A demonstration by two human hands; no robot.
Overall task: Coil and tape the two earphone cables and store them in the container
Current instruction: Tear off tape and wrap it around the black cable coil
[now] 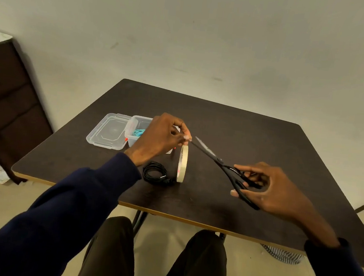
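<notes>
1. hands, two: left hand [161, 136] pinches the tape end [187, 138] between thumb and fingertips, above the tape roll [182, 163]; right hand [275, 190] grips the scissors [218, 161] by the handles.
2. scissors, one pair, black: blades parted, tips at the pinched tape end.
3. tape roll, one, cream: upright on edge, just beside the black cable [155, 171].
4. earphone cables, two: black cable coiled on the table [253, 139] near its front edge; teal cable [139, 132] coiled inside the container [131, 131].
5. container, one, clear, uncovered, partly behind the left hand.
6. lid [109, 130], one, clear: flat on the table against the container's left side.
</notes>
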